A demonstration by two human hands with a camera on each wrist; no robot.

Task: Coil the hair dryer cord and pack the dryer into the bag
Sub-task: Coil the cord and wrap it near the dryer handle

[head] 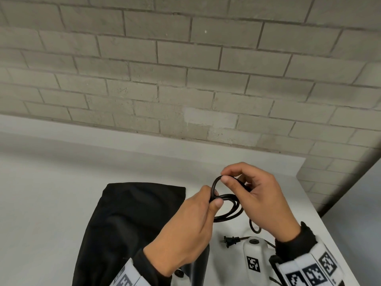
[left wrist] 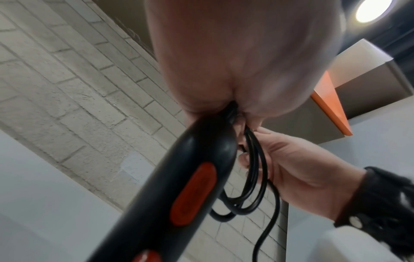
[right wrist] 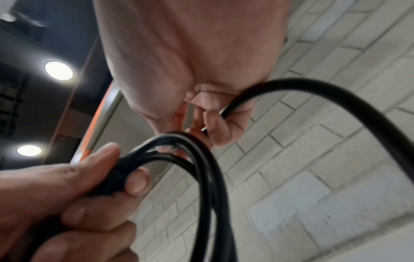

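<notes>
A black cloth bag (head: 127,219) lies flat on the white table (head: 51,193). Above its right side my left hand (head: 212,197) grips several loops of the black cord (head: 231,209). My right hand (head: 225,176) pinches a further loop of that cord between thumb and forefinger, just above the coil. The plug (head: 229,240) lies on the table below the hands. In the left wrist view the black dryer handle (left wrist: 179,195) with its orange switch hangs under my left hand (left wrist: 235,62). The right wrist view shows the cord (right wrist: 201,159) running between both hands.
A grey brick wall (head: 185,79) stands right behind the table. The table's right edge (head: 321,207) runs diagonally close to my right hand. A white block with a black-and-white marker (head: 254,259) sits near my right wrist.
</notes>
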